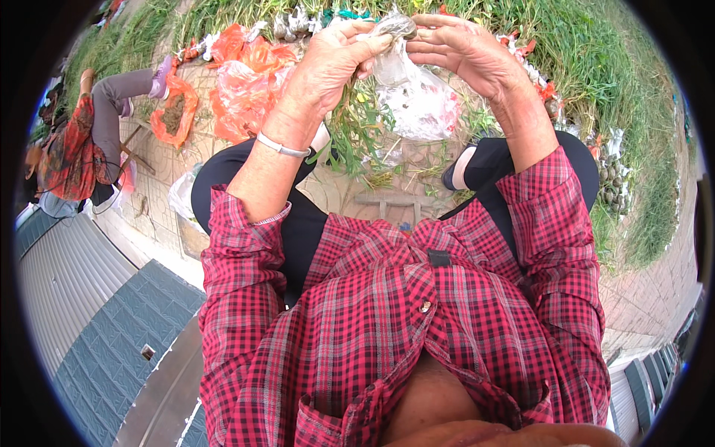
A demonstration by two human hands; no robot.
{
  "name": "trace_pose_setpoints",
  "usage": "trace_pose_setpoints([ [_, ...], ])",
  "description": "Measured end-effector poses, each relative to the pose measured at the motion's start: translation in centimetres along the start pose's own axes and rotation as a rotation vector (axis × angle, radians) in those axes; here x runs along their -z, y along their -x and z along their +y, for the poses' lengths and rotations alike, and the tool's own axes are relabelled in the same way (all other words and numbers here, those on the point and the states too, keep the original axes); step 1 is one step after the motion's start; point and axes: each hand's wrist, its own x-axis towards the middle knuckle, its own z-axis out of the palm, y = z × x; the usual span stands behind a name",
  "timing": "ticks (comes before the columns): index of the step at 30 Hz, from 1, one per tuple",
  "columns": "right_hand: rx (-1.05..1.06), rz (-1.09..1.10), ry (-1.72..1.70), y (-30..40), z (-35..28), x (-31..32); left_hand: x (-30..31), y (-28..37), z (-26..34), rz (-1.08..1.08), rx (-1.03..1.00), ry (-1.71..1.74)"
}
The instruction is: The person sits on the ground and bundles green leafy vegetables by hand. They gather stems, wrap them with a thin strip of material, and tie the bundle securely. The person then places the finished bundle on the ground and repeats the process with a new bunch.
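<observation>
My left hand (341, 64) grips a soil-filled clear plastic bag (395, 25) at the top centre. Green leafy stems (357, 120) hang down from below this hand, and the bag seems to be wrapped about their root end. At the bag's other side is my right hand (466, 53), its thumb and fingertips against the plastic; the exact grip is partly hidden. A loose part of thin clear plastic hangs between the hands. Behind and below it lies a heap of white plastic bags (419, 109) on the paving.
Orange plastic bags (246, 84) lie at the upper left, near an open orange bag of soil (174, 114). Another person (72, 151) sits at the far left. Cut green plants with bagged roots (614, 173) line the top and right. A low wooden stool (399, 200) shows between my knees.
</observation>
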Motion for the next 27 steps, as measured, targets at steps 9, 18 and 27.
trace_pose_setpoints([
  [9, 0.055, 0.084, 0.416, -0.5, 2.5, -1.1, -0.8, -0.1, -0.9, 0.114, -0.136, -0.174],
  [18, -0.031, 0.065, 0.543, -0.3, 2.3, -1.2, 0.1, -0.5, -1.2, 0.041, -0.051, 0.088],
  [27, 0.171, 0.128, 0.789, -1.5, 3.0, -0.2, 0.8, -0.6, -1.0, -0.129, 0.048, 0.201],
])
